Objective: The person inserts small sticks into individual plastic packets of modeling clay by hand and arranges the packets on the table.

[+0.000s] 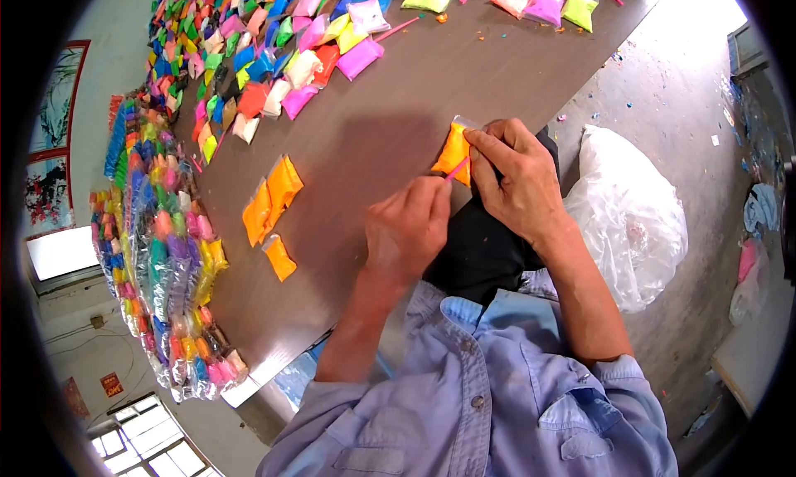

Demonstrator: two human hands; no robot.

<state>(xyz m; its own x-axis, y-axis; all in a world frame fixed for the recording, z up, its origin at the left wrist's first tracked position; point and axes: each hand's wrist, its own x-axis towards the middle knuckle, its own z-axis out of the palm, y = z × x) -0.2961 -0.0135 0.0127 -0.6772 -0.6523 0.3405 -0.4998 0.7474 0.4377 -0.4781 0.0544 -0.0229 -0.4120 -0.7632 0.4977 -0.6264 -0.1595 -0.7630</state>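
My right hand (521,178) pinches a small clear bag of orange clay-like material (453,150) by its edge, near the table's front edge. My left hand (408,221) is closed around a thin pink stick (458,168), whose visible end touches or lies against the lower part of that bag. Most of the stick is hidden by the fingers. Left of my hands, orange bags (283,183) lie close together on the brown table (356,128), with a smaller orange bag (279,258) just below them.
A heap of many-coloured filled bags (257,58) covers the table's far left. Bundled strips of coloured packets (170,261) line its left edge. More bags (543,6) and another pink stick (396,30) lie at the back. A white plastic sack (623,220) stands at right.
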